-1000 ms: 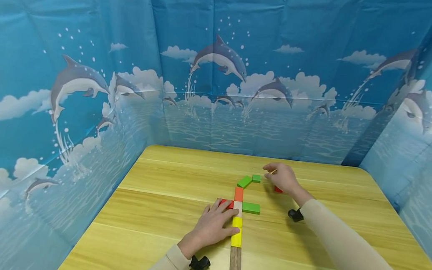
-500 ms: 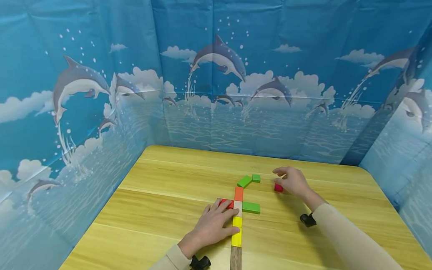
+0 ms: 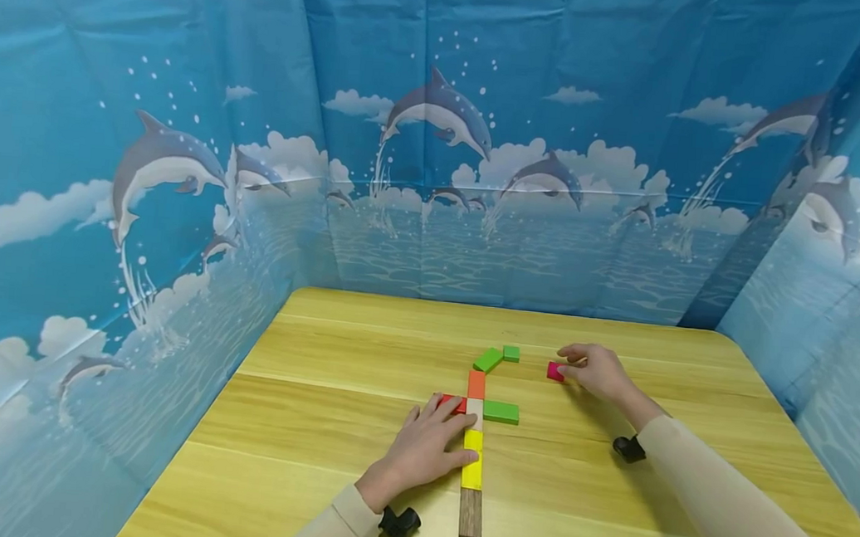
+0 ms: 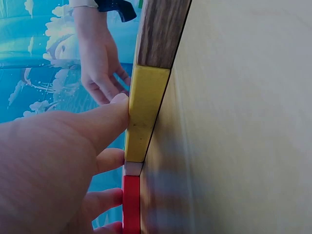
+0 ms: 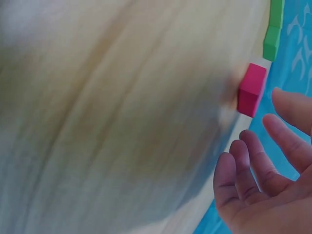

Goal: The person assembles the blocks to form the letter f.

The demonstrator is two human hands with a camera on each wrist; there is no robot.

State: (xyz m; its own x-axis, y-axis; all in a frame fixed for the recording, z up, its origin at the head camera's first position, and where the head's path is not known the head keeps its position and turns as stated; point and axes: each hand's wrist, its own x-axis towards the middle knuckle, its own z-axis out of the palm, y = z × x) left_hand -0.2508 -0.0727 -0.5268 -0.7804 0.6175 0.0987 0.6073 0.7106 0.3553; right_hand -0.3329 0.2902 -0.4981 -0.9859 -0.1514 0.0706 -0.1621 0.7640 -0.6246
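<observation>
My left hand [image 3: 425, 451] lies over a row of flat blocks on the table. Its thumb touches a yellow block [image 4: 144, 109]; other fingertips rest on the pale block [image 3: 474, 413] and the red block [image 4: 131, 202]. Farther back and right, my right hand [image 3: 602, 372] hovers beside a pinkish-red block [image 5: 252, 90]. In the right wrist view its fingers are spread a little and bent, holding nothing, with a gap visible between thumb and block. An orange block [image 3: 477, 384], a long green block [image 3: 501, 412] and a dark wood block [image 3: 470, 514] belong to the row.
Beyond the orange block lie a tilted green block [image 3: 488, 359] and a smaller green block [image 3: 511, 354]. The wooden table [image 3: 299, 426] ends at a blue dolphin-print curtain [image 3: 417, 243] behind and at the sides.
My right hand has drawn away from the small green block, moving right and slightly nearer to me, uncovering more of the pinkish-red block. The left hand stays in place.
</observation>
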